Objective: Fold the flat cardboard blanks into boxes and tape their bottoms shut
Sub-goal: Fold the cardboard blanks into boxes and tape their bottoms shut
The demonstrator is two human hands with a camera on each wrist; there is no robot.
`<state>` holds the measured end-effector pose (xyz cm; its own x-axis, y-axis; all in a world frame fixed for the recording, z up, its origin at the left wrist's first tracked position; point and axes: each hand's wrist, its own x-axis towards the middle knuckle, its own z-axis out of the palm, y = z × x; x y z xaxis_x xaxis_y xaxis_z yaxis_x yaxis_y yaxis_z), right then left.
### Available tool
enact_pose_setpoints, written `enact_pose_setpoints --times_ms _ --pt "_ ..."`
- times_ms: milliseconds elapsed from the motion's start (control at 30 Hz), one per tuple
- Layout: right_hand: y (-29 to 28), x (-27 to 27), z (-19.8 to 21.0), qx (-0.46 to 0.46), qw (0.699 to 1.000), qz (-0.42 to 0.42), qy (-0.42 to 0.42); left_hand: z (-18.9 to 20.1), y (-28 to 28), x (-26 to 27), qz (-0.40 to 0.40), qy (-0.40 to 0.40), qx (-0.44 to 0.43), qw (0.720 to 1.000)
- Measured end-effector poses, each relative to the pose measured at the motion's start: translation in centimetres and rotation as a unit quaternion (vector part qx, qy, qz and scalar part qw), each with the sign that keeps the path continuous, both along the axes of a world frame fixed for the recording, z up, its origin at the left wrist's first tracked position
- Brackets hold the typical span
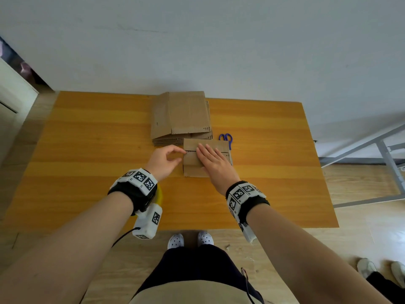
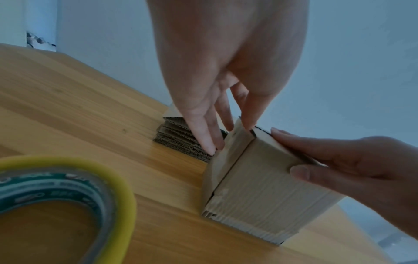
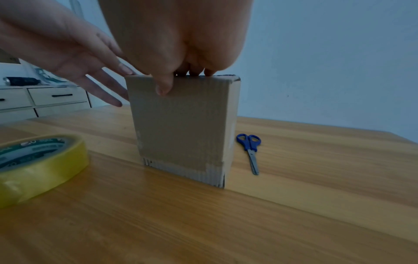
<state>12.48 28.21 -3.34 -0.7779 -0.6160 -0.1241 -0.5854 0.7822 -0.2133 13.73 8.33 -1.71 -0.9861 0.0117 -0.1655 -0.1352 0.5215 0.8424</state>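
Observation:
A folded cardboard box [image 1: 191, 164] stands upright on the wooden table [image 1: 87, 139], its closed flaps on top with a seam across them. My right hand [image 1: 210, 159] lies flat on those flaps; in the right wrist view its thumb rests on the box's near face [image 3: 181, 134]. My left hand [image 1: 183, 155] is at the box's left edge. In the left wrist view the left hand's fingers [image 2: 209, 139] point down against the left side of the box [image 2: 260, 196], beside the seam. The right hand [image 2: 328, 160] holds the top steady.
A stack of flat cardboard blanks [image 1: 186, 115] lies just behind the box. Blue scissors [image 3: 250, 148] lie to the right of the box. A yellow tape roll [image 3: 45, 166] sits near my left wrist. A grey metal frame [image 1: 383, 150] stands to the table's right.

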Motion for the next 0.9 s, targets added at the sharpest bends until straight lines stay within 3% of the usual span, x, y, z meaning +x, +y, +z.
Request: enact_pose_setpoints --times_ms 233,433,633,767,900 --pt "-0.1 0.2 -0.1 -0.014 1.0 -0.012 0.011 -0.9 -2.2 3.2 -0.044 -0.11 -0.102 0.988" --pt "-0.3 0.5 0.1 -0.017 1.0 -0.023 -0.001 -2.6 -4.4 6.1 -0.157 -0.163 -0.311 0.923" --pt "-0.5 0.6 0.7 -0.025 0.998 -0.04 -0.031 -4.0 -4.8 7.8 -0.23 -0.25 -0.37 0.865" --pt "-0.5 0.5 1.1 -0.035 0.997 -0.044 -0.047 -4.4 -4.7 8.6 -0.23 -0.238 -0.395 0.857" --pt "-0.5 0.5 1.3 -0.042 0.997 -0.046 -0.054 -4.5 -5.2 9.1 -0.209 -0.198 -0.387 0.876"
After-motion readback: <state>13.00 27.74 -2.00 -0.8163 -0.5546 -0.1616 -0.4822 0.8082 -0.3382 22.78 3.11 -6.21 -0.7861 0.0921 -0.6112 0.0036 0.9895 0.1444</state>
